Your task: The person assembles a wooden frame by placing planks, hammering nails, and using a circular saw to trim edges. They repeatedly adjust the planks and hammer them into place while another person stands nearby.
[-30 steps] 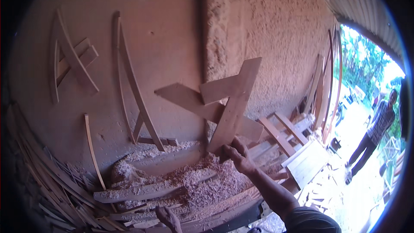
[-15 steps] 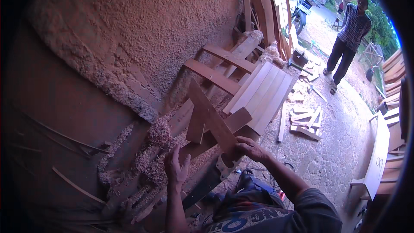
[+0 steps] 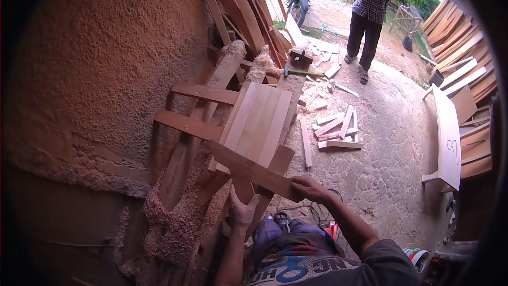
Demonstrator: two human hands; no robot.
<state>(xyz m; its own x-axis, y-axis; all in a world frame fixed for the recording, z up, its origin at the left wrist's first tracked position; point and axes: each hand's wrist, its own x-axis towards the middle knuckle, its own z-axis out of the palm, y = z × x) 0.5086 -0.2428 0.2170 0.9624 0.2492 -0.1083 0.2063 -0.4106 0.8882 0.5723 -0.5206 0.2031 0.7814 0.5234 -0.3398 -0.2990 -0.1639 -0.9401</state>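
Containers: two noted. A round pail (image 3: 420, 259) lies at the lower right and a dark bucket (image 3: 436, 78) stands beside the stacked timber (image 3: 457, 32); the contents of both cannot be told.

Count: one joined piece (image 3: 259, 173) of wood, held above the near end of the desk (image 3: 182, 167), overlapping the near edge of the one slatted panel (image 3: 259, 119) in view. The right hand (image 3: 307, 189) has its grip closed round the right end of the piece's top board. The left hand (image 3: 242, 212) is partly open below, thumb apart from fingers, beside the lower strip; whether its grip is closed on the strip cannot be told. Two crossbars (image 3: 203, 94) project past the panel's left edge. One green-handled hammer (image 3: 304, 73) lies at the desk's far right corner. On the ground, a heap of blocks (image 3: 338, 144), at least five.

Surface and room: shavings (image 3: 180, 222) cover the desk's near left part; rough wall (image 3: 106, 74) to the left; cracked ground (image 3: 389, 137) to the right. One motorcycle (image 3: 300, 2) and one standing person (image 3: 373, 5) beyond.
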